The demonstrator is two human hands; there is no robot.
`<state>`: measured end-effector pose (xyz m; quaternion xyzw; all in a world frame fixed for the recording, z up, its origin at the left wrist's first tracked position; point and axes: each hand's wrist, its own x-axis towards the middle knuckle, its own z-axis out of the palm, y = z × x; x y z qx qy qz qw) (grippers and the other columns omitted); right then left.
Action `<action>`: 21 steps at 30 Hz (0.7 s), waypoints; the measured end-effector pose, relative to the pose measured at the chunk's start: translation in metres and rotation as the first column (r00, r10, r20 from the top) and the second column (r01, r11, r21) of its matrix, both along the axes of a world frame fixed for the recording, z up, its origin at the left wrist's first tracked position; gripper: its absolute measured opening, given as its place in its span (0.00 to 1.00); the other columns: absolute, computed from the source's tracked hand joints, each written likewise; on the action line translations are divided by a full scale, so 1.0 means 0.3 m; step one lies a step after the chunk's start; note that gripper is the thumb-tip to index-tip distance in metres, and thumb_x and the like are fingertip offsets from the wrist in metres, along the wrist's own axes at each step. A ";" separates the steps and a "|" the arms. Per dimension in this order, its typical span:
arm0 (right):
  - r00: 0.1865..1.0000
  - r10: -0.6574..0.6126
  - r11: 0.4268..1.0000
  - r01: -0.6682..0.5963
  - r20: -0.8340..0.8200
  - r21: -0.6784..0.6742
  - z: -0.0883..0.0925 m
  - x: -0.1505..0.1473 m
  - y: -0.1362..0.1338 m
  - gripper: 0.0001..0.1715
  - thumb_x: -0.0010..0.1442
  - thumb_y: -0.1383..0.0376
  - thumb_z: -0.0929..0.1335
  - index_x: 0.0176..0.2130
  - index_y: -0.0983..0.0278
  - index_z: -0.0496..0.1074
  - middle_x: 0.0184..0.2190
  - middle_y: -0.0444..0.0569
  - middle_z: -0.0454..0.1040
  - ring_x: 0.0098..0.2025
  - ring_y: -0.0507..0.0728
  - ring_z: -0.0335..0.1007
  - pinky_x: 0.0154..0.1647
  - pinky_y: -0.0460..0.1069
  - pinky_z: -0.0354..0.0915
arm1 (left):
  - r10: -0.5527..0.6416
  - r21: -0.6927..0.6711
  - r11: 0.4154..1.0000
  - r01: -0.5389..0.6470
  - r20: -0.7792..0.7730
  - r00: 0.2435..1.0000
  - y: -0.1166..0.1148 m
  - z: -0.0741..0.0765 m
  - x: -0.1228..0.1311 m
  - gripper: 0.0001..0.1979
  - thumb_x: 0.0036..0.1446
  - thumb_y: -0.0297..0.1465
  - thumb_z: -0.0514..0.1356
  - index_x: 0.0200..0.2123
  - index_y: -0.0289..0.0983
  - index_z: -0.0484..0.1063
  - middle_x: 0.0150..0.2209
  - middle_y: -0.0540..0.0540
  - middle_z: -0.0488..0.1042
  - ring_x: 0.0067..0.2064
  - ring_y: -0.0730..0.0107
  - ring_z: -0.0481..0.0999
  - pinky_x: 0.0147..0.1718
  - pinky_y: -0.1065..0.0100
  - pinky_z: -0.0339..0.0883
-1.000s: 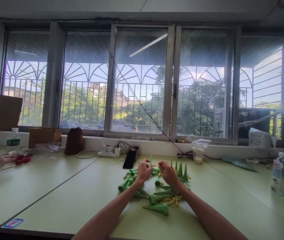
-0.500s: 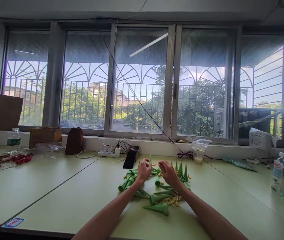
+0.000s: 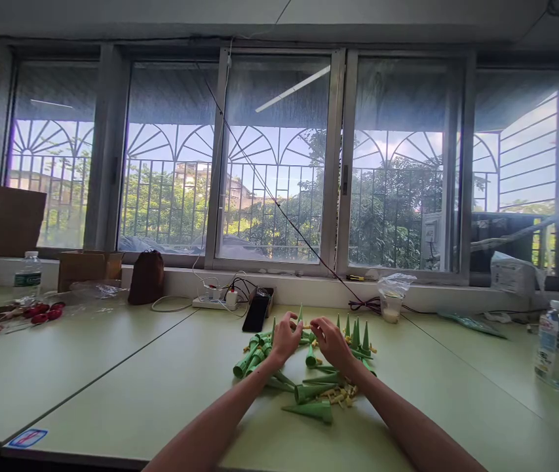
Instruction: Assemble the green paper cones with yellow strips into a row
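My left hand [image 3: 285, 337] and my right hand [image 3: 331, 339] are stretched out over a heap of green plastic cones [image 3: 308, 390] and small yellow pieces [image 3: 337, 395] on the pale green table [image 3: 161, 387]. The left hand's fingers curl round an upright green cone [image 3: 299, 314]. The right hand pinches a small yellowish piece [image 3: 308, 325] next to that cone. Several cones [image 3: 356, 332] stand upright just right of my right hand; others lie on their sides in front of both wrists.
A black phone [image 3: 255, 313] and a white power strip [image 3: 213, 301] lie behind the heap. A small plastic bag [image 3: 391, 296] sits by the window sill. A water bottle [image 3: 550, 346] stands at right. Red items [image 3: 43, 312], another bottle [image 3: 26, 275] and cardboard boxes [image 3: 87, 265] are at left.
Another person's hand at the far left edge has drawn back out of view. My two hands have stayed over the heap, shifting only slightly.
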<state>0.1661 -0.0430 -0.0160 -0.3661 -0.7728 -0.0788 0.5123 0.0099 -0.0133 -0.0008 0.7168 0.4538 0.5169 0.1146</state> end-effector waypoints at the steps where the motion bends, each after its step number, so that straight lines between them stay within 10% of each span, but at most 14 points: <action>1: 1.000 0.001 1.000 -0.001 0.001 0.000 -0.001 0.000 0.001 0.09 0.68 0.66 0.60 0.38 0.62 0.69 0.35 0.49 0.72 0.35 0.55 0.69 0.37 0.48 0.62 | -0.006 0.002 1.000 0.006 -0.002 1.000 -0.002 0.000 0.002 0.08 0.57 0.33 0.56 0.38 0.36 0.69 0.25 0.48 0.76 0.29 0.67 0.76 0.31 0.69 0.62; 21: 1.000 0.023 1.000 -0.023 -0.019 0.011 0.005 0.003 0.001 0.08 0.66 0.65 0.63 0.37 0.63 0.71 0.34 0.49 0.73 0.33 0.55 0.70 0.34 0.47 0.63 | -0.073 0.066 0.995 0.072 0.024 0.997 -0.024 0.005 0.005 0.10 0.56 0.35 0.55 0.39 0.36 0.69 0.24 0.49 0.74 0.28 0.66 0.75 0.30 0.68 0.60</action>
